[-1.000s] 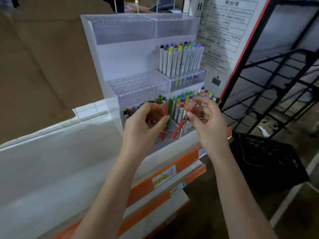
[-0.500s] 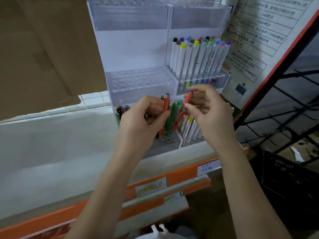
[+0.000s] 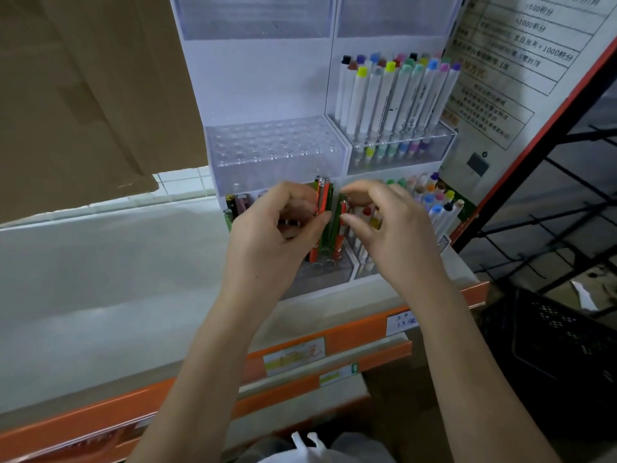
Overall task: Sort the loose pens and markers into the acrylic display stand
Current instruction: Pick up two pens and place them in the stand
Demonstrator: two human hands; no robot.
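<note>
A tiered clear acrylic display stand sits on a white shelf. Its middle-left rack of holes holds nothing; the middle-right rack holds white markers with coloured caps. In the bottom-left rack stand orange and green pens. My left hand grips a small bunch of pens, one orange pen upright under the thumb. My right hand pinches another orange pen by its top, upright in the bottom rack. More markers fill the bottom-right rack, partly hidden by my right hand.
The white shelf has an orange front rail with price labels. Brown cardboard hangs at the upper left. A printed sign stands right of the stand. A black wire rack and black crate are at the right.
My right hand has lowered its orange pen from a tilted position into the bottom rack, where it now stands upright. The camera has moved closer and lower. My left hand keeps its pens.
</note>
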